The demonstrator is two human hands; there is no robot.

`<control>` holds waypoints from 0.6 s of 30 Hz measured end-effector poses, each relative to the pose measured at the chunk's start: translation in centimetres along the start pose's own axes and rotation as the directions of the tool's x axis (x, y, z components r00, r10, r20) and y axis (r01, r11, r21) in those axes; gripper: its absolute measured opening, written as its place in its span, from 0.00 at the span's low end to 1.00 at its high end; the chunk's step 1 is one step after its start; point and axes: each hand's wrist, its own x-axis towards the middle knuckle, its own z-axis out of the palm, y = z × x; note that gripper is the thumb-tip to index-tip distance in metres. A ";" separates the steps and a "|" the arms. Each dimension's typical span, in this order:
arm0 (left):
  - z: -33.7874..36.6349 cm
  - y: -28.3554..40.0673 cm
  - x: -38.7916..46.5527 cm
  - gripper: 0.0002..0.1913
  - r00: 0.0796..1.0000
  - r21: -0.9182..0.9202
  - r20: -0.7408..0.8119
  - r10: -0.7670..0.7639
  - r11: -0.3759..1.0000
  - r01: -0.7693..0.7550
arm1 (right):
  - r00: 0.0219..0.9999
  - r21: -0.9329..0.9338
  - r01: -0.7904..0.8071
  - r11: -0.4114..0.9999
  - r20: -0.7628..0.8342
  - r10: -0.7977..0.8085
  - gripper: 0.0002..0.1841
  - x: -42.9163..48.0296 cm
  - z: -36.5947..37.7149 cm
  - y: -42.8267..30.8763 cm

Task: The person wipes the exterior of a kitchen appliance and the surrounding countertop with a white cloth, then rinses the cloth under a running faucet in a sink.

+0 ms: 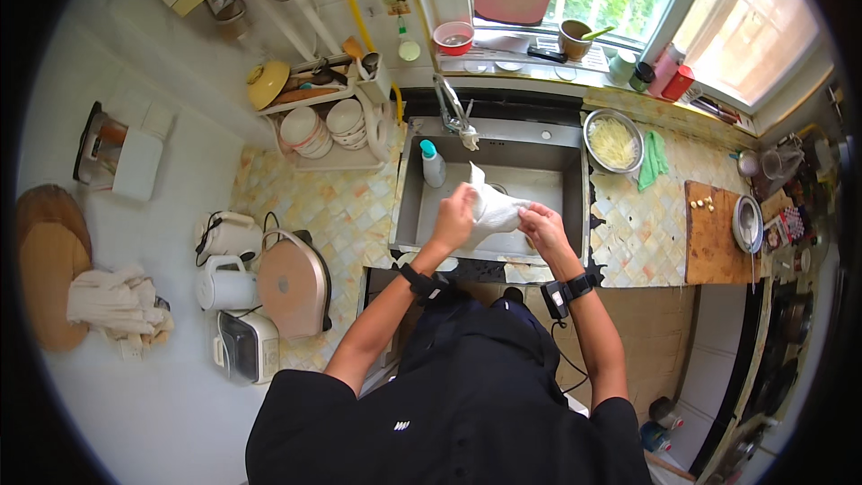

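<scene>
A white cloth (496, 210) is stretched between my two hands above the front half of the metal sink (444, 219). My left hand (456, 215) grips its left side, and one corner sticks up beside the fingers. At the cloth's right end, the fingertips of my right hand (542, 225) pinch it. A spray bottle with a teal top (433, 165) stands inside the sink at the back left. Over the sink's rear edge is the faucet (460, 118). The cloth and hands partly hide the drain.
Right of the sink are a metal bowl of pale shreds (613, 141), a green cloth (652, 162) and a wooden cutting board (714, 236). A dish rack with bowls (337, 163) and several appliances, including a white kettle (225, 283), stand left. A knife (547, 54) lies on the windowsill.
</scene>
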 end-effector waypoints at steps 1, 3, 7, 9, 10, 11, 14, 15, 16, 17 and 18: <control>-0.5 -0.3 0.1 0.13 0.998 0.007 -0.069 0.006 1.000 -0.006 | 1.000 0.117 0.009 0.993 0.014 -0.011 0.13 0.3 -0.2 -0.1; -2.1 -1.7 0.5 0.13 0.988 -0.171 -0.126 -0.092 0.983 0.070 | 0.999 0.339 0.029 0.940 -0.034 -0.018 0.21 0.5 0.0 -0.4; -2.8 -1.9 0.9 0.08 0.969 -0.466 -0.103 -0.226 0.871 0.154 | 0.991 0.446 -0.131 0.885 0.068 0.113 0.32 -0.2 2.7 -1.9; -3.5 -2.4 1.4 0.08 0.964 -0.597 0.031 -0.265 0.768 0.231 | 0.994 -0.035 0.004 0.999 0.107 -0.001 0.48 0.1 4.1 0.2; -4.0 -3.6 1.7 0.08 0.955 -0.638 0.116 -0.273 0.717 0.282 | 0.980 -0.122 0.022 0.992 0.200 0.003 0.52 -0.4 5.7 0.4; -4.6 -4.8 1.8 0.09 0.941 -0.670 0.201 -0.272 0.662 0.335 | 0.957 -0.206 0.047 0.978 0.291 0.015 0.56 -0.8 7.2 0.3; -6.5 -1.4 2.3 0.21 0.854 -0.594 0.497 -0.155 0.656 0.465 | 0.924 -0.397 0.050 0.916 0.367 0.108 0.53 0.2 6.4 1.8; -7.7 -1.0 2.6 0.24 0.814 -0.550 0.571 -0.105 0.687 0.475 | 0.891 -0.464 0.095 0.881 0.434 0.133 0.51 0.7 7.4 1.9; -8.0 -2.5 2.3 0.30 0.803 -0.510 0.593 -0.067 0.740 0.439 | 0.884 -0.419 0.186 0.889 0.466 0.035 0.40 0.0 8.1 2.3; -8.4 -3.0 2.0 0.32 0.799 -0.432 0.597 -0.064 0.814 0.388 | 0.901 -0.661 0.248 0.708 0.426 0.082 0.27 -0.2 8.3 1.9; -8.9 -3.0 2.1 0.31 0.834 -0.317 0.550 -0.032 0.917 0.244 | 0.937 -0.802 0.222 0.555 0.332 0.105 0.21 -0.3 8.7 1.5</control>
